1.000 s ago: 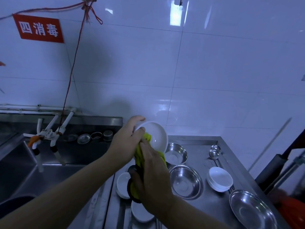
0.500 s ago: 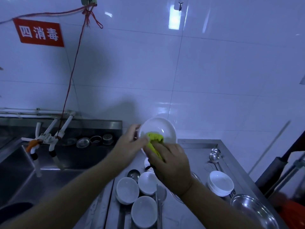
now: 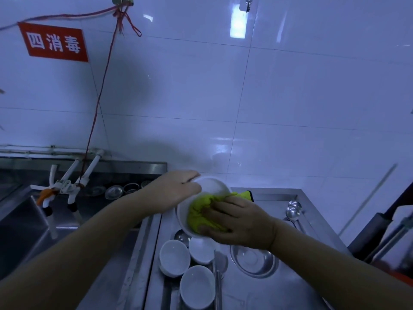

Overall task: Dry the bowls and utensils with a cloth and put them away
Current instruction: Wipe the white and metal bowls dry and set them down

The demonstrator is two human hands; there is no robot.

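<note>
My left hand (image 3: 173, 190) grips the far rim of a white bowl (image 3: 209, 186) held tilted above the steel counter (image 3: 279, 294). My right hand (image 3: 241, 222) presses a yellow-green cloth (image 3: 201, 212) into the bowl's inside, fingers spread over the cloth. Below them three white bowls (image 3: 174, 257) sit mouth-up on the counter beside a steel bowl (image 3: 253, 259), which my right wrist partly hides. Two steel ladles (image 3: 293, 211) lie at the counter's back right. A flat steel utensil (image 3: 220, 262) rests between the bowls.
A deep steel sink (image 3: 26, 222) lies to the left, with taps (image 3: 64, 186) and small round lids (image 3: 114, 191) on its back ledge. White tiled wall stands behind. A dark handle (image 3: 384, 218) and orange object are at the right edge.
The bowl has dropped lower and turned more mouth-up. My right hand moved from the rim into the bowl, spreading the cloth across its inside. The view tilted slightly.
</note>
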